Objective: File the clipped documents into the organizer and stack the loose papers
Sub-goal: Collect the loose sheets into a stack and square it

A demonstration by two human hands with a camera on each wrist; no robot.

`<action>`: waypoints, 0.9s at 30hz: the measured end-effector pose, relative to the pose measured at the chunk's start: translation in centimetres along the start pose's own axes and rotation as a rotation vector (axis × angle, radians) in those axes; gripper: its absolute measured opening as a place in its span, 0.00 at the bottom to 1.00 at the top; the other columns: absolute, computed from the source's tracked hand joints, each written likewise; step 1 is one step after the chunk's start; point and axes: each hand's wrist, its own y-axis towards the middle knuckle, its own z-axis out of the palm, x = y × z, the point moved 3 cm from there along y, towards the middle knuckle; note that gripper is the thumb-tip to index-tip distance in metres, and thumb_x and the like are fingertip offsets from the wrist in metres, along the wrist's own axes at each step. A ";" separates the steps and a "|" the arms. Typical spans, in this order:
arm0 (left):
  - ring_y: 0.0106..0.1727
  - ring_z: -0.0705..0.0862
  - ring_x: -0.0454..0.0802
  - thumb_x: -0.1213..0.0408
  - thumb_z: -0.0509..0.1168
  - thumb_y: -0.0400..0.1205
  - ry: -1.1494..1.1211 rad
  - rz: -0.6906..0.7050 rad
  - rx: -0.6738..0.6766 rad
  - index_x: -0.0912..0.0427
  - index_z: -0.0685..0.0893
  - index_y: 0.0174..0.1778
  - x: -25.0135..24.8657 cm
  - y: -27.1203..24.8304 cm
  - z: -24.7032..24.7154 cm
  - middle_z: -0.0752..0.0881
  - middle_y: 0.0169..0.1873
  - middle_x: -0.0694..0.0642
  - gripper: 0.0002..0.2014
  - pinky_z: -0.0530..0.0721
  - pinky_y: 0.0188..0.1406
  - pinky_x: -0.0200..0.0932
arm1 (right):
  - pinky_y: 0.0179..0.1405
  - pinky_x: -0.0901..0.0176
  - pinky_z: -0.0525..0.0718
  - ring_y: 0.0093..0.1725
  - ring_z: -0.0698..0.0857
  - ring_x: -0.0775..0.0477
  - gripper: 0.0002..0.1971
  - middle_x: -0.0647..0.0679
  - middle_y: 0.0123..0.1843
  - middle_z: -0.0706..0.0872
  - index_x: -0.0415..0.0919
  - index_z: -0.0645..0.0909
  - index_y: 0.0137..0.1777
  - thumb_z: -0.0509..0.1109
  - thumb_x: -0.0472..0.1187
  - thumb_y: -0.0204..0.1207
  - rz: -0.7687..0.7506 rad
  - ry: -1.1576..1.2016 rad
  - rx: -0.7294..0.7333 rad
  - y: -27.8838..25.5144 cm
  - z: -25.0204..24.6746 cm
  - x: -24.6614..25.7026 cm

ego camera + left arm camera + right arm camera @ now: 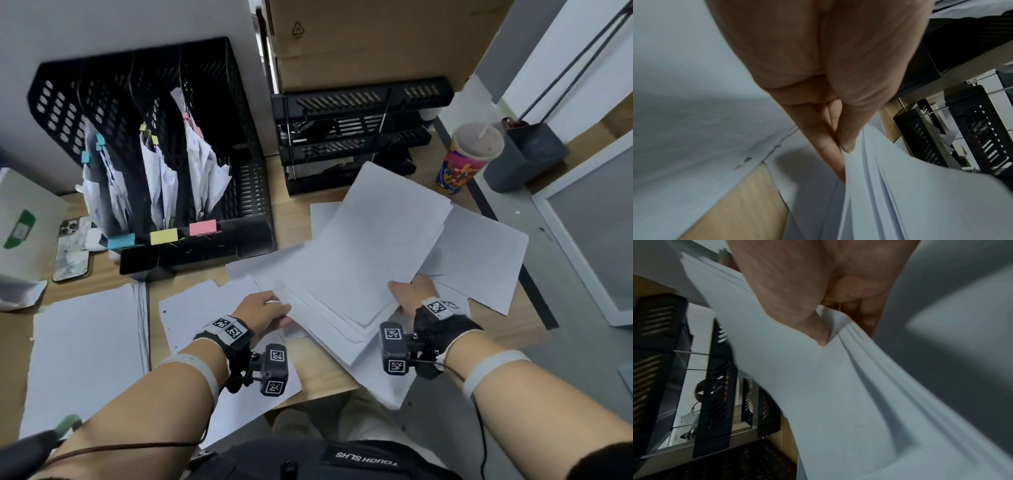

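Head view: left hand (265, 308) and right hand (409, 294) pinch paper sheaf (363, 260).

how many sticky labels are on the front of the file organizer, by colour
blue label: 1
yellow label: 1
pink label: 1
total: 3, in a row along the front edge of the black file organizer

The right hand (409, 296) fingers lie hidden beneath the paper stack (363, 246).
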 end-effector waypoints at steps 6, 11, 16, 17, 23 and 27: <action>0.37 0.87 0.55 0.77 0.69 0.78 0.029 0.046 -0.085 0.60 0.89 0.42 -0.6 0.7 -1.0 0.89 0.40 0.64 0.08 0.91 0.53 0.53 | 0.25 0.63 0.70 0.28 0.79 0.45 0.08 0.45 0.30 0.81 0.39 0.77 0.34 0.65 0.35 0.75 -0.009 -0.318 -0.074 0.4 -4.8 1.1; 0.40 0.86 0.58 0.68 0.70 0.80 -0.108 0.093 -0.264 0.60 0.88 0.45 -1.2 1.4 -2.8 0.89 0.43 0.66 0.02 0.90 0.51 0.53 | 0.51 0.59 0.78 0.53 0.83 0.39 0.14 0.40 0.55 0.85 0.35 0.82 0.60 0.66 0.36 0.76 -0.048 -0.581 0.091 0.1 -3.6 0.7; 0.39 0.84 0.60 0.48 0.65 0.84 -0.208 -0.158 -0.091 0.62 0.82 0.47 0.3 0.3 -2.0 0.85 0.37 0.61 0.17 0.89 0.42 0.53 | 0.52 0.61 0.80 0.54 0.86 0.38 0.15 0.40 0.57 0.89 0.39 0.86 0.57 0.65 0.34 0.73 -0.178 -0.658 0.149 -0.6 1.0 0.0; 0.38 0.82 0.59 0.48 0.66 0.83 -0.199 -0.162 -0.059 0.62 0.80 0.47 0.8 0.0 -1.8 0.82 0.35 0.60 0.18 0.87 0.40 0.53 | 0.51 0.62 0.81 0.52 0.86 0.39 0.16 0.39 0.57 0.89 0.40 0.86 0.57 0.64 0.35 0.72 -0.207 -0.679 0.150 -0.6 2.0 -0.1; 0.52 0.90 0.68 0.73 0.68 0.81 -0.109 -0.045 -0.041 0.62 0.85 0.55 3.0 -1.0 -1.6 0.90 0.54 0.67 0.08 0.89 0.53 0.62 | 0.67 0.50 0.77 0.67 0.75 0.34 0.23 0.37 0.68 0.77 0.42 0.79 0.65 0.62 0.42 0.69 -0.303 -0.832 0.149 -0.8 6.0 0.0; 0.54 0.90 0.66 0.72 0.68 0.75 -0.043 0.024 -0.127 0.56 0.87 0.51 3.1 -1.6 -4.0 0.92 0.52 0.63 0.11 0.87 0.59 0.68 | 0.46 0.56 0.80 0.53 0.81 0.38 0.15 0.42 0.54 0.77 0.39 0.76 0.59 0.67 0.41 0.74 -0.317 -0.726 0.228 -1.8 7.2 1.3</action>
